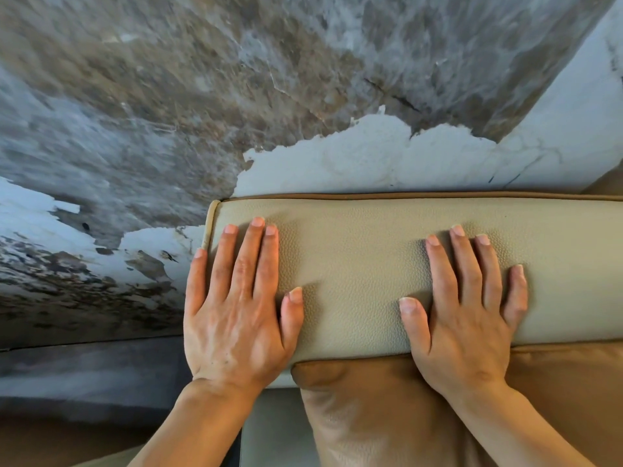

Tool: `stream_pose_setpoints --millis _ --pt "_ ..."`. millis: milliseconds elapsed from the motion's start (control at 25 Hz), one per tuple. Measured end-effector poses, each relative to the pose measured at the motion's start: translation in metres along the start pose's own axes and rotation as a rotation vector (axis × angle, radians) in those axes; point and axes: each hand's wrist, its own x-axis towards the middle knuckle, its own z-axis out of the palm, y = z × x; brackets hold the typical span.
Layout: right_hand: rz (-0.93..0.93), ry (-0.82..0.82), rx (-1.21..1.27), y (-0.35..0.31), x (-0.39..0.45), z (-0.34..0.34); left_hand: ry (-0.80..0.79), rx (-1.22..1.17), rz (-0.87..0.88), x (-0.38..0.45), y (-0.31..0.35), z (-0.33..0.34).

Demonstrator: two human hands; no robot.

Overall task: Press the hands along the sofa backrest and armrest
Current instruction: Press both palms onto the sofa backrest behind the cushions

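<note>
While both palms lie flat and open on the beige top of the sofa backrest [364,264], the left hand [236,318] sits at its far-left end with the little finger over the piped corner, and the right hand [467,318] rests well to the right, its heel over the tan cushion [387,416] just below. Neither hand grips anything; the fingers are spread and laid on the pebbled leather. If the left hand slides further left it would likely slip off the end toward the peeling wall [168,96], and no armrest is clearly in view.
</note>
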Motion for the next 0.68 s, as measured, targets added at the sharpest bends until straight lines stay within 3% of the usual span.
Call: stream_pose_setpoints --millis 160,400,520,680 --pt "0.016 -0.052 -0.007 -0.003 -0.001 -0.009 -0.026 -0.027 0.000 0.000 -0.001 0.000" --pt "0.052 -0.302 -0.076 -0.015 -0.004 -0.045 -0.179 -0.147 0.014 0.000 -0.003 -0.021" --pt "0.078 -0.271 -0.094 -0.036 -0.020 -0.081 -0.256 -0.171 0.044 -0.003 -0.011 -0.053" --pt "0.095 -0.210 -0.092 -0.059 -0.028 -0.149 -0.156 -0.089 0.110 -0.005 -0.029 -0.118"
